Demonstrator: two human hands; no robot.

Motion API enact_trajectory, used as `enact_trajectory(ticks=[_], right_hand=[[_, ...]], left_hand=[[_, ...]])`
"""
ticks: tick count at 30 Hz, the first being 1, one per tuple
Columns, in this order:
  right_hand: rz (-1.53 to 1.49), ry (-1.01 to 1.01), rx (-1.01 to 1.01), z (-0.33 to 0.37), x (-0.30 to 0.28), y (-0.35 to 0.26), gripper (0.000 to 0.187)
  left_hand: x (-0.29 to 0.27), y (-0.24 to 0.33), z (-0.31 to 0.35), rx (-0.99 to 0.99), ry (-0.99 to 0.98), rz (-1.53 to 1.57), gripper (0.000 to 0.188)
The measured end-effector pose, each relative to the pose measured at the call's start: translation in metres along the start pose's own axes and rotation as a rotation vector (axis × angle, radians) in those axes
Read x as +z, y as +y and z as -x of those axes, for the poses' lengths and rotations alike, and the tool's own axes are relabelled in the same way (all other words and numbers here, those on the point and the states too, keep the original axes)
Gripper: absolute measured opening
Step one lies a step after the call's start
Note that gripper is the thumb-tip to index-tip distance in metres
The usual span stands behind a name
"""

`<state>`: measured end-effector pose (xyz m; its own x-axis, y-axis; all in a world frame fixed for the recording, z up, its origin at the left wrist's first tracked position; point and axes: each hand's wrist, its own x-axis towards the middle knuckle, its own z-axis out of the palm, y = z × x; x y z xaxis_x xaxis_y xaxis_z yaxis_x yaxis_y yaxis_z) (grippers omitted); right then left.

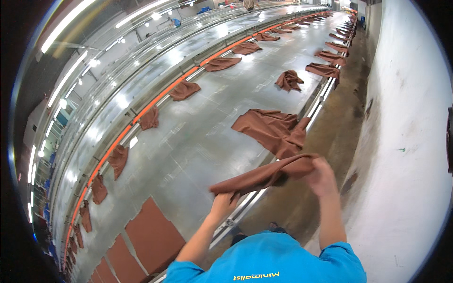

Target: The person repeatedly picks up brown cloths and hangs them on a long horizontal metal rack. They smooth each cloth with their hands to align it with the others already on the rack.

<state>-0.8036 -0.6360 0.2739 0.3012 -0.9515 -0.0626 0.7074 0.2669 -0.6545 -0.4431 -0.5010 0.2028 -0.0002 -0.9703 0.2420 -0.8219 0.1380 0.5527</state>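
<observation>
Stretched between my two hands is a brown fabric piece (264, 175), folded and twisted, held over the table's near edge. My left hand (224, 203) grips its left end from below, the fingers partly hidden by the cloth. At the other end my right hand (322, 178), a little blurred, is closed on the fabric. Just beyond, a larger crumpled heap of brown fabric (271, 128) lies on the long grey table (207, 122). Flat brown fabric panels (155, 232) are laid side by side at the lower left.
Bunched brown cloths lie along the far edge (184, 89) by an orange rail (163, 94), and more along the near edge (323, 70). A single crumpled cloth (289, 80) sits between. A white wall (406, 141) stands to my right, past a narrow brown floor strip (342, 127).
</observation>
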Motion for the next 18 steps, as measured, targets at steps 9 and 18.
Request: enact_trajectory(ticks=[9,18], right_hand=[[0.415,0.617,-0.796,0.178,-0.192,-0.22,0.038],[0.499,0.889,0.384,0.315,-0.308,0.075,0.057]], left_hand=[[0.025,0.25,-0.186,0.681,0.358,0.557,0.01],[0.172,0.061,-0.059,0.158,-0.703,0.197,0.014]])
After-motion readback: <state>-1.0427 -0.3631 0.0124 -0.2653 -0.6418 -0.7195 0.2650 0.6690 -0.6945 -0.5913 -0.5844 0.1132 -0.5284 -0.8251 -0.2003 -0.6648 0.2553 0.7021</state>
